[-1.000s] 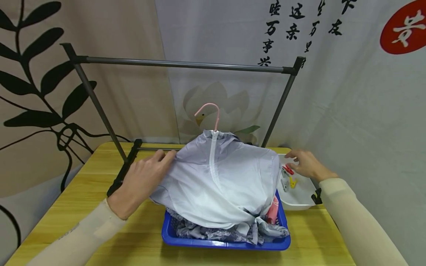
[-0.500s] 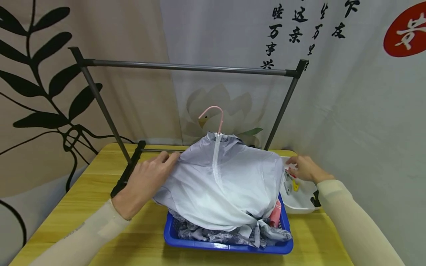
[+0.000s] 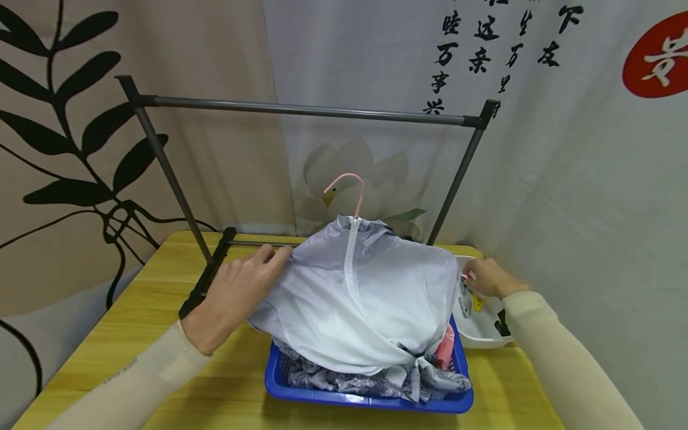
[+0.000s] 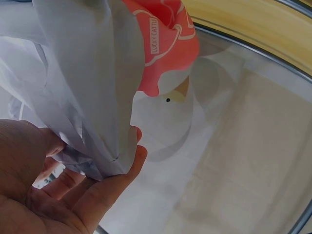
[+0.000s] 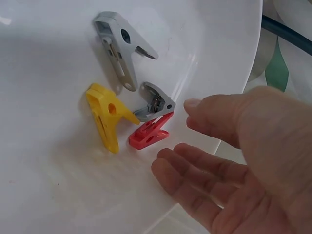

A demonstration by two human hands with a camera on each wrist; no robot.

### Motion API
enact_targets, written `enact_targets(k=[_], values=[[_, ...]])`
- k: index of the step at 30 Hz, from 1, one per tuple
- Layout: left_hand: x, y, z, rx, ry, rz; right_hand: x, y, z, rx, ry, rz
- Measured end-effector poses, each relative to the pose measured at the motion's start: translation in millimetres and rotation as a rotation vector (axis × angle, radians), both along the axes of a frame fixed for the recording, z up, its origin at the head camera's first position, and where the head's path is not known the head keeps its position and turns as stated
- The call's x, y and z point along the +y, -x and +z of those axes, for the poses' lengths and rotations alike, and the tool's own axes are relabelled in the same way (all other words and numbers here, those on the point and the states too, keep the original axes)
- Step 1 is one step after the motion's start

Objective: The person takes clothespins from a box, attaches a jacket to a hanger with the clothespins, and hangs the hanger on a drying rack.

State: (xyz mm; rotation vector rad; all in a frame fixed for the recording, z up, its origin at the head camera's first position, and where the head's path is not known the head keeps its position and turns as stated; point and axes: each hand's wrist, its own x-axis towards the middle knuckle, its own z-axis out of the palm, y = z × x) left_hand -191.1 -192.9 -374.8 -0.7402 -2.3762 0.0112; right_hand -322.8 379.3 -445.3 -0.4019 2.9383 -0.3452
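A pale lavender garment with a white zip (image 3: 398, 286) hangs on a pink hanger (image 3: 352, 177) above a blue basket. My left hand (image 3: 236, 292) pinches the garment's shoulder edge; in the left wrist view its fingers curl round the fabric (image 4: 97, 87). Over the white tray (image 3: 484, 331), my right hand (image 3: 491, 278) has thumb and fingers apart with nothing between them. Just off its fingertips in the right wrist view lie a red clip (image 5: 146, 135) and a grey clip (image 5: 158, 105) touching it, beside a yellow clip (image 5: 105, 117) and another grey clip (image 5: 117, 48).
The blue basket (image 3: 371, 401) holds crumpled patterned cloth (image 3: 333, 376) and a pink item (image 3: 445, 348). Behind it a dark metal rack (image 3: 301, 109) spans the wooden table (image 3: 161, 269). A black object (image 3: 502, 323) sits at the tray's right side. A printed curtain hangs behind.
My right hand has lowered slightly into the tray, nearer the clips. The left hand keeps its hold on the garment. The head view has shifted a little.
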Motion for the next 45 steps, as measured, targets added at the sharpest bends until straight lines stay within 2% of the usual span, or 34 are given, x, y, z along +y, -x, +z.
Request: enact_targets(k=[8, 14, 25, 39, 45], values=[[-0.1, 0.3, -0.8, 0.006, -0.007, -0.001, -5.3, 2.4, 2.3, -0.045, -0.031, 0.003], [-0.2, 0.8, -0.5, 0.003, -0.01, -0.007, -6.4, 4.9, -1.3, -0.055, -0.058, 0.008], [0.4, 2.4, -0.1, 0.004, -0.013, -0.008, -8.1, 5.1, -4.0, -0.091, -0.067, -0.04], [0.4, 0.7, -1.6, -0.001, -0.002, -0.007, -10.4, 6.5, -9.3, -0.142, -0.013, -0.091], [-0.1, 2.0, -1.6, 0.007, -0.009, -0.014, -12.5, 5.8, -7.6, -0.129, 0.01, -0.09]])
